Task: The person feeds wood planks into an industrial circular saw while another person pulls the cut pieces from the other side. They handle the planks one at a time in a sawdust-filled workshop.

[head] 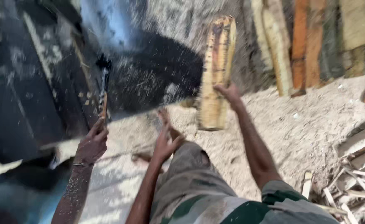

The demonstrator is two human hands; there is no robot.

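Note:
My right hand (229, 92) grips the side of a pale, yellowish wood slab (217, 70) that stands upright on the sawdust-covered ground (307, 124). Lower down, my left hand (166, 141) reaches forward with its fingers spread and nothing in it, just left of the slab's foot. A camouflage-patterned knee and sleeve (191, 182) fill the bottom centre. At the left, another person's hand (92, 143), dusted with sawdust, holds a thin tool with a dark head (103, 83). The picture is blurred by motion.
A dark, dust-speckled surface (29, 83) takes up the left side. Several planks (303, 45) lean against the wall at the back right. A heap of wood offcuts (357, 182) lies at the lower right. Sawdust chips hang in the air around the middle.

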